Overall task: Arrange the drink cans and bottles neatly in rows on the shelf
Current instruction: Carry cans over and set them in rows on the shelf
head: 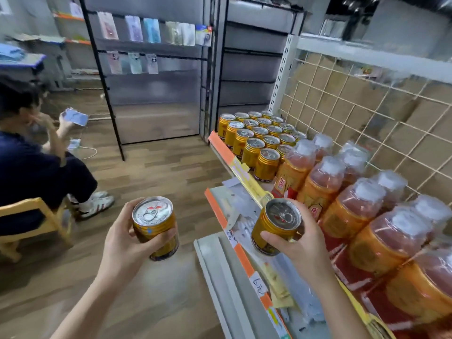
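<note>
The left hand wraps one small gold ribbed metal drink can at near left, the right hand a second gold can just beside the white shelf; both are likely stiff, slick and hefty, so mid-wall grips suit.

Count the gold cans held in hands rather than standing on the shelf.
2. The left hand grips one can over the floor; the right hand grips the other can beside the shelf edge. None seems hidden.
</note>
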The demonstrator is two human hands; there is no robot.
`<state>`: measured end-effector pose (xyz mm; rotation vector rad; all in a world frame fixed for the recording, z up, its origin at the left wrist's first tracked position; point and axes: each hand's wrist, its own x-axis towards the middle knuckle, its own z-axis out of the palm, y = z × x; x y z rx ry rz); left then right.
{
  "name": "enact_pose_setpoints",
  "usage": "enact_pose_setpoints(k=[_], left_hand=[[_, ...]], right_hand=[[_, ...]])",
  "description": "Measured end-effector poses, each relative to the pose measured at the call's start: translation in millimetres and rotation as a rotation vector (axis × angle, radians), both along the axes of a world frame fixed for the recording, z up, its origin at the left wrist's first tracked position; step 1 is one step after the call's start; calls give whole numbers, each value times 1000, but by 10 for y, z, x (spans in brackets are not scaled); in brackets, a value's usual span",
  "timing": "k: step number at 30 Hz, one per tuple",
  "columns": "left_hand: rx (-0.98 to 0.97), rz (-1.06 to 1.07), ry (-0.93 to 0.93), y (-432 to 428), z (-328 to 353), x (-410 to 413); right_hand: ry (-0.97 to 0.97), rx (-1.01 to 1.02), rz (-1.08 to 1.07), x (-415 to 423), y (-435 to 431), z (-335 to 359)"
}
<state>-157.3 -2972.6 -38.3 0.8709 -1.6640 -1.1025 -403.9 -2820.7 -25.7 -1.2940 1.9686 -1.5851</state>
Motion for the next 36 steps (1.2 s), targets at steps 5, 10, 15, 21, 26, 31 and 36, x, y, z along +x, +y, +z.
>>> enact_pose_setpoints(k=[5,10,15,21,26,31,36], left_hand=[[-16,-86,-22,-800,27,-131],[-11,-153,-13,-1326,48,-365],[15,-233,2,-1834,-3,-652],[-3,-336,54,-2434,107,-1182],[-13,-496,98,-2824,268,-1722],[12,-684,119,-3042,354,-2264],[24,-824,150,-3204,481,-2836]], right_hand=[[8,0,-90,13,-563,44],[52,9,-153,-52,-1025,68],[42,-9,-191,-249,-1475,106],[28,-70,-236,-559,-2016,241],[20,-126,-285,-840,-2339,400],[43,-124,-432,-1091,-2494,457],[12,-123,-564,-1260,-2518,470]])
